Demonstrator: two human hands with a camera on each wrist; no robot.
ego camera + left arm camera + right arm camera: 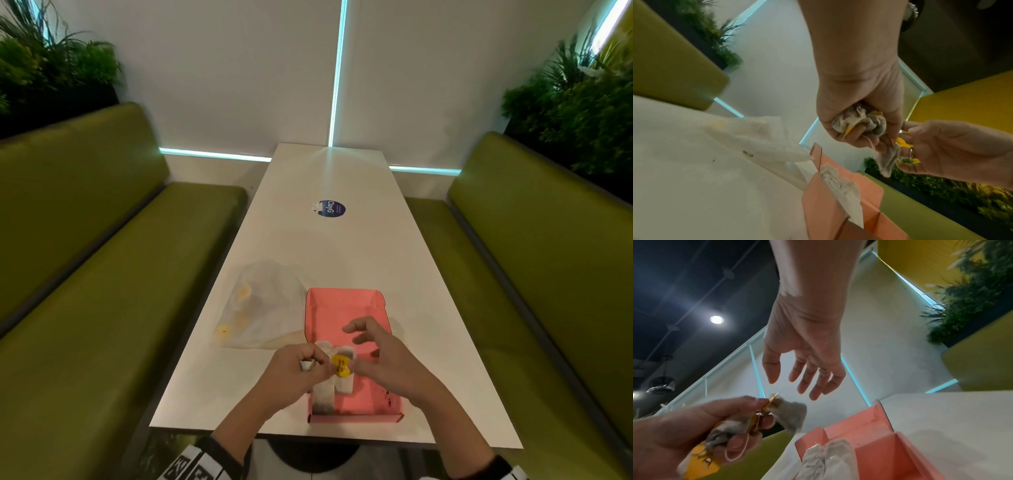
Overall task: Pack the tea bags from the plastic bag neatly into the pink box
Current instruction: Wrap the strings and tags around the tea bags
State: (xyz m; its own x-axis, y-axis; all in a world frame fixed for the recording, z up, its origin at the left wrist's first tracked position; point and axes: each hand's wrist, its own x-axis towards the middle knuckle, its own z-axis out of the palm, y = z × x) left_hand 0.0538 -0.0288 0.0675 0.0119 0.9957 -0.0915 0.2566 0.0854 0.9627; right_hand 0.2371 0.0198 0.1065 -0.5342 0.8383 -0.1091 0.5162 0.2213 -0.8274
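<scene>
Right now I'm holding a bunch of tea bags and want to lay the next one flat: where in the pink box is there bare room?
The pink box floor is bare along its far and right parts, under the right hand. The near-left corner is crowded with tea bags already laid, beside the left hand gripping a bunch of tea bags.

Cool cyan light strips (337,72) glow along the pale wall and throw a streak of glare down the white counter (322,178), while a round ceiling lamp (716,319) flares against a dark ceiling; wide-angle lenses bow the green benches (85,240) outward, and plants (941,194) at the frame edges smear into motion blur
</scene>
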